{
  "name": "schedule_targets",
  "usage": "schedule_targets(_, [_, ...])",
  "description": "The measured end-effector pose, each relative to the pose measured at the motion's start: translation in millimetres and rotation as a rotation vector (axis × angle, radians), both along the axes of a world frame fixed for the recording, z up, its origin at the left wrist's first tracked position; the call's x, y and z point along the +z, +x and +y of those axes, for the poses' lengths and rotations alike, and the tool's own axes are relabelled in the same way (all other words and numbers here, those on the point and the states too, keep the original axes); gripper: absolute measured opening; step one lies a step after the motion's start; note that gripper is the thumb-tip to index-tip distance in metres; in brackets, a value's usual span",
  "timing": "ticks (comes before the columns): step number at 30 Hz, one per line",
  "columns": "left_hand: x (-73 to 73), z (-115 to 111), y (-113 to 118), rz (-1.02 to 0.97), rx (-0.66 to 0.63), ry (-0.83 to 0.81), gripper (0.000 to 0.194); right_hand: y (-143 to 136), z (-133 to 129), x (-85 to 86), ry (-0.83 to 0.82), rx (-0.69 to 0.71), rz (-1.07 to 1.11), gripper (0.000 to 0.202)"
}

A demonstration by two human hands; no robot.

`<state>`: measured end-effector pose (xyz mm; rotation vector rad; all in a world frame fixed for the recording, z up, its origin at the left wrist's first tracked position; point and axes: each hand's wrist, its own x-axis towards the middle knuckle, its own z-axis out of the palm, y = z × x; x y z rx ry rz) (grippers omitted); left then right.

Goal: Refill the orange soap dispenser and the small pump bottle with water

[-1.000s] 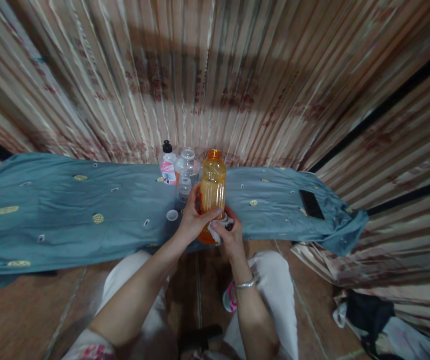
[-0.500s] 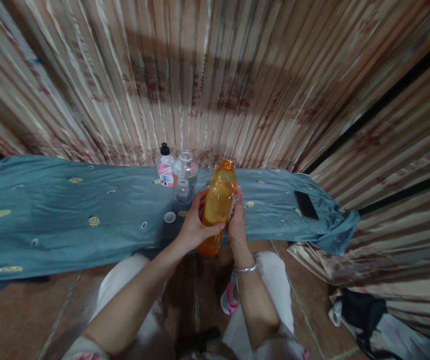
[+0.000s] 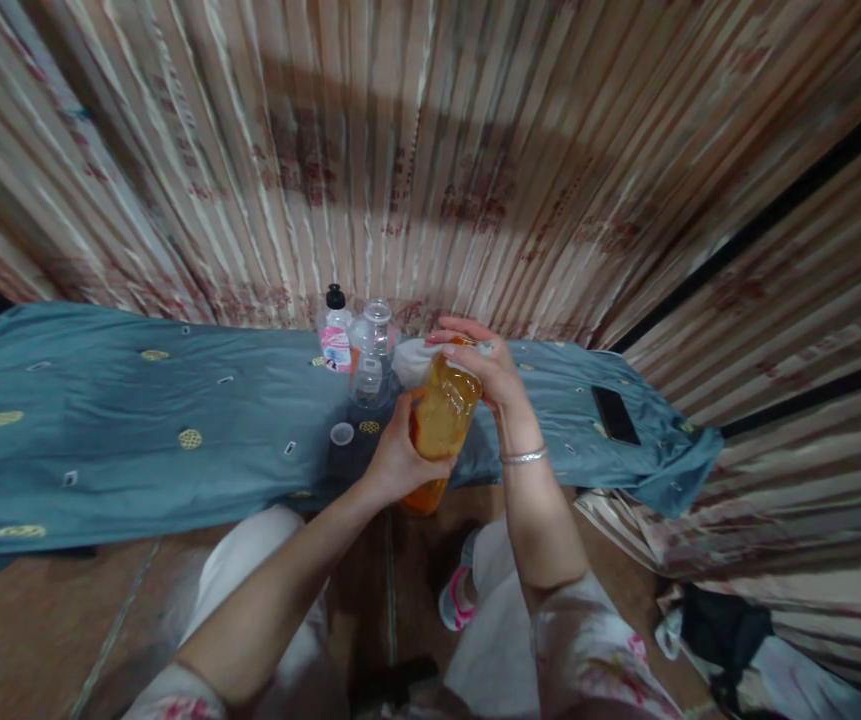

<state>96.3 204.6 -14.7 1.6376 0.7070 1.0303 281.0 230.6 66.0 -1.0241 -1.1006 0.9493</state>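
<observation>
An amber bottle (image 3: 443, 418) is tilted slightly to the right in front of me, over the near edge of the cloth. My left hand (image 3: 406, 455) is wrapped round its lower part. My right hand (image 3: 486, 365) is at the bottle's top with a white cloth (image 3: 413, 362) under its fingers; the bottle's mouth is hidden there. Just left of the white cloth stands a clear open bottle (image 3: 376, 355), and beside that a clear bottle with a black cap and pink label (image 3: 336, 345). A small white cap (image 3: 341, 434) lies nearer to me.
A teal patterned cloth (image 3: 250, 400) covers the long table. On its right part lies a black phone (image 3: 615, 415). Pleated curtains (image 3: 370, 150) hang behind and at the right. A dark bag (image 3: 726, 620) lies on the floor, lower right.
My right hand has moved up from the bottle's side to its top. The white cloth now shows there, draped to the left. My left hand still holds the bottle.
</observation>
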Motion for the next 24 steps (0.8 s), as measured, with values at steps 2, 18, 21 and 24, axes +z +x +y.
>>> schedule_targets(2, [-0.8,3,2,0.008,0.023,0.010,0.089,2,7,2.0,0.006,0.026,-0.030,0.062])
schedule_targets(18, [-3.2,19,18,0.031,0.127,-0.033,0.092,-29,1,-17.5,0.089,-0.292,0.025,0.070])
schedule_targets(21, [-5.2,23,20,-0.005,0.127,-0.044,0.097,-44,-15,-29.6,0.076,-0.395,-0.030,0.077])
schedule_targets(24, [-8.0,27,23,-0.032,0.122,-0.067,0.102,-54,-26,-40.0,0.108,-0.425,-0.083,0.089])
